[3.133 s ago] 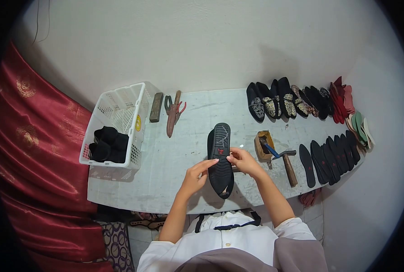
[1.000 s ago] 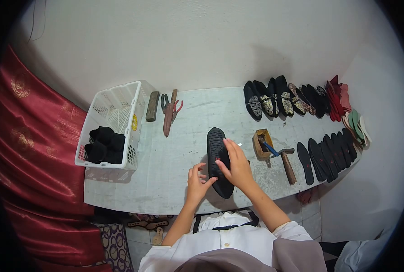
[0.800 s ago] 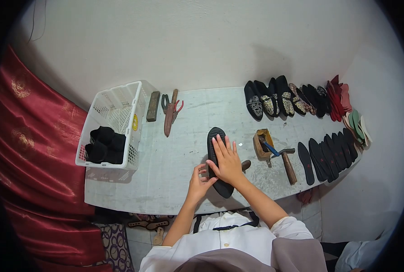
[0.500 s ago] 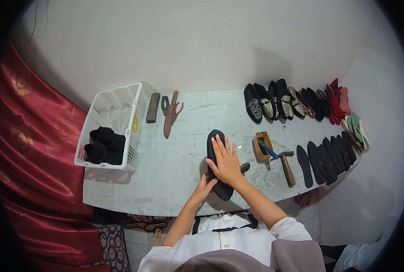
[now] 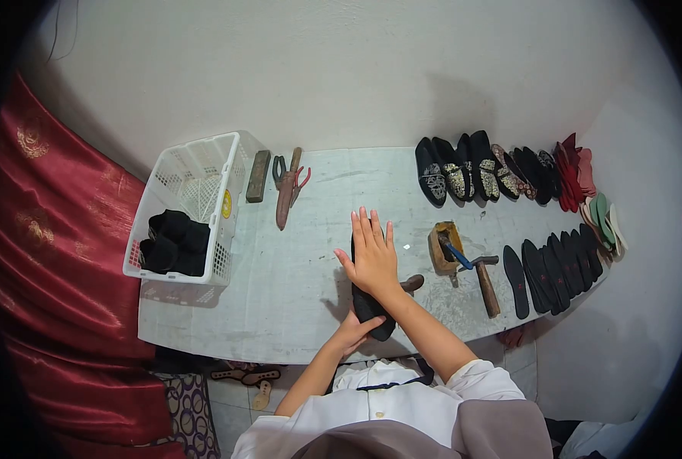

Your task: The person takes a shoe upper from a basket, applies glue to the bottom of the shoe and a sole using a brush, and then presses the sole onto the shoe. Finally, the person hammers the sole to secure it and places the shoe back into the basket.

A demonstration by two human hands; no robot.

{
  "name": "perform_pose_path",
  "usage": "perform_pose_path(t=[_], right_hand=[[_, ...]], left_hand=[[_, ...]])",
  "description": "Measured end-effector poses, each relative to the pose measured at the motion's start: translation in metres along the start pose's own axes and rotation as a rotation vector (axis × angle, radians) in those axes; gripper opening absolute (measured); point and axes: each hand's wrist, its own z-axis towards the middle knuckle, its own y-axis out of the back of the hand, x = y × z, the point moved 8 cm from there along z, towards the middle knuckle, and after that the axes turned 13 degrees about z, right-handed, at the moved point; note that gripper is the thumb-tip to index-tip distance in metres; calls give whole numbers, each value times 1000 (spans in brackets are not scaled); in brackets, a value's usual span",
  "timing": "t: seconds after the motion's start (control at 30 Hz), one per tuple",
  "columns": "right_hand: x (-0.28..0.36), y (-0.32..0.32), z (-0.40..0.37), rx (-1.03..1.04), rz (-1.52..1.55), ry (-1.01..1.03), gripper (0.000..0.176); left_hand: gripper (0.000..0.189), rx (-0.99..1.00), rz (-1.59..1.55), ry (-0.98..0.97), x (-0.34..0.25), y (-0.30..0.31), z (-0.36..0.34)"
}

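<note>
A black shoe (image 5: 367,307) is held over the table near its front edge, its long flat side facing up. My left hand (image 5: 354,333) grips the near end from the left, with the thumb across it. My right hand (image 5: 374,258) lies flat along the upper part, fingers stretched and thumb spread, hiding most of the far end. Just right of the right wrist, the rounded end of a brown object (image 5: 413,283) shows; the rest is hidden.
Left, a white plastic basket (image 5: 222,264) holds black shoes, beside a dark block (image 5: 258,177) and pliers (image 5: 301,180). Right are a small box (image 5: 442,262) with a blue-handled tool, a hammer (image 5: 488,291), several black insoles (image 5: 515,283) and a row of slip-on shoes (image 5: 430,172).
My right hand has shifted slightly toward the near end and turned more upright over the shoe, its thumb now lifted to the left. My left thumb has moved further across the near end.
</note>
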Motion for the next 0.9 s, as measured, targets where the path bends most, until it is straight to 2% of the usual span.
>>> perform_pose_path(t=[0.33, 0.43, 0.53, 0.73, 0.83, 0.9], right_hand=[[1, 1, -2, 3, -5, 4, 73], [2, 2, -1, 0, -11, 2, 72], [5, 7, -5, -45, 18, 14, 73], [5, 2, -8, -3, -1, 18, 74], [5, 3, -9, -4, 7, 11, 75], [7, 5, -13, -2, 1, 15, 75]], left_hand=[[63, -79, 140, -25, 1, 2, 1], [73, -49, 224, -97, 5, 7, 7], [72, -65, 275, -127, 6, 11, 9], [71, -102, 300, -51, -10, 0, -1], [70, -103, 312, -109, -5, 4, 3], [64, -109, 350, -73, 1, 6, 2]])
